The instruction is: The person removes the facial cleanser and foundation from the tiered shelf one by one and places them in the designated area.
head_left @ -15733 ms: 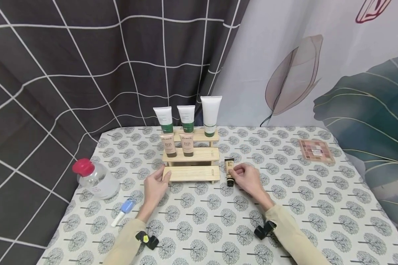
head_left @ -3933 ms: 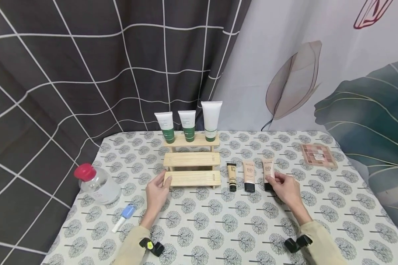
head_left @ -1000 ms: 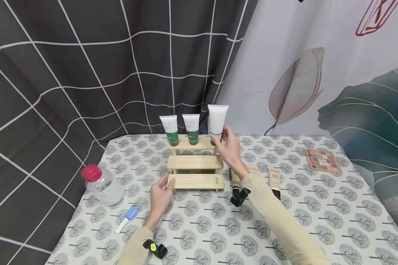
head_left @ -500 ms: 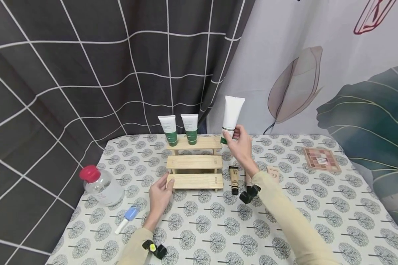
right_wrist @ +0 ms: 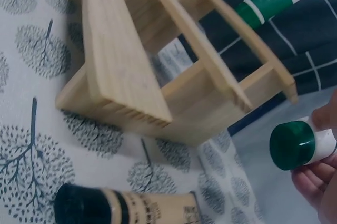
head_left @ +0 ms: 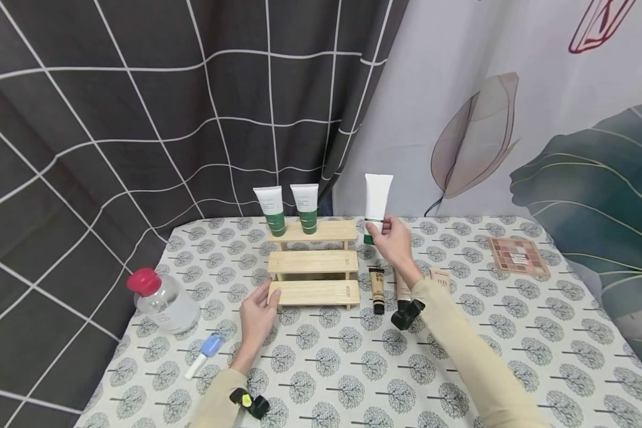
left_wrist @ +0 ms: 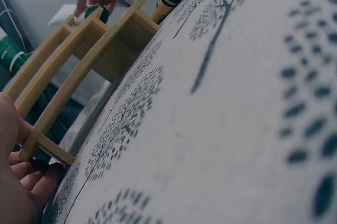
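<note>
In the head view my left hand (head_left: pixel 258 318) grips the left end of the lowest step of a three-step wooden rack (head_left: pixel 312 261); in the left wrist view its fingers curl under that end. My right hand (head_left: pixel 395 242) pinches a large white tube (head_left: pixel 377 199) near its green cap (right_wrist: pixel 293 145), just right of the rack's top step. Two smaller white-and-green tubes, one (head_left: pixel 271 208) at the left and one (head_left: pixel 307 205) at the middle, stand on the top step. A beige tube with black cap (head_left: pixel 377 290) lies right of the rack.
Beside the beige tube lie two pink BB cream tubes, one (head_left: pixel 402 292) and another (head_left: pixel 441 277), partly hidden by my right arm. A red-topped clear bottle (head_left: pixel 168 306) and a blue-and-white stick (head_left: pixel 204 354) are at left. An eyeshadow palette (head_left: pixel 519 257) lies far right.
Over the earlier frames, the two BB cream tubes went from the middle step to the table. Then my right hand lifted the large tube off the top step, rightward, and lowered it slightly.
</note>
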Available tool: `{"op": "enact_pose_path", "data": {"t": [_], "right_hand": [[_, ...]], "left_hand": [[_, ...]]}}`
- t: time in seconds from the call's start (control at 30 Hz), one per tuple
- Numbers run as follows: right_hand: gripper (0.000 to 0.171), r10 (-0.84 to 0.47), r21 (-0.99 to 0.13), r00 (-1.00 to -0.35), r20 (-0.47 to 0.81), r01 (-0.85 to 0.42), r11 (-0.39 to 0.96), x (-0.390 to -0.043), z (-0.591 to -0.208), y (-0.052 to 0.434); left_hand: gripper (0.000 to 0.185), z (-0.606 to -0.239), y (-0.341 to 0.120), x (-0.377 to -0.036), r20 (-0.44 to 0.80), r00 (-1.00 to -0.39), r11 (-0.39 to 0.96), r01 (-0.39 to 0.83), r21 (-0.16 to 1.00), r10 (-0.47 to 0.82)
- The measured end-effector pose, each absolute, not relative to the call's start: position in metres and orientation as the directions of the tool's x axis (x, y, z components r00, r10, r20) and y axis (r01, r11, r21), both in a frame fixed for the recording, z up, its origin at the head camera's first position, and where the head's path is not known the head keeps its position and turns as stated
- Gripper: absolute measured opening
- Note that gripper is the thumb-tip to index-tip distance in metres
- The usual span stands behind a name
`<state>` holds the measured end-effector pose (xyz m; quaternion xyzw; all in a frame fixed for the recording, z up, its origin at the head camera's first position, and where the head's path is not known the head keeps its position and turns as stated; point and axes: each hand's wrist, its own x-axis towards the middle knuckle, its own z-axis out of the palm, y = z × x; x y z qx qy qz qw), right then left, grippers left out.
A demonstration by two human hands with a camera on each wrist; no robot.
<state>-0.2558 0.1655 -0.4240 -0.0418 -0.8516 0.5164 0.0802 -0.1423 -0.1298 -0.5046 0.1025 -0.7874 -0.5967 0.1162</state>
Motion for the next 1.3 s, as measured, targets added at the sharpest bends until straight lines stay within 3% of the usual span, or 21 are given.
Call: {"op": "enact_pose_path", "data": {"t": [0.6,0.97,1.3], "right_hand": [[0.045,0.175,-0.773,-0.976,-0.128,0.209,0.6,-0.269,-0.461,0.178],[0.04,0.2,-0.728,-0.967,-0.158,0.251,0.638,-0.272,-0.47,0.177],[0.055,0.196,-0.708,-0.969,-0.149,0.243,0.663,-0.276,-0.468,0.176]], "left_hand": [[0.046,-0.503,-0.128,-0.143,0.085,-0.949,0.27,-0.001,0.963,-0.304],[0.046,-0.504,-0.127,-0.142,0.081,-0.948,0.263,-0.003,0.965,-0.309],[0.046,-0.505,-0.128,-0.143,0.07,-0.943,0.253,-0.015,0.967,-0.324]]}}
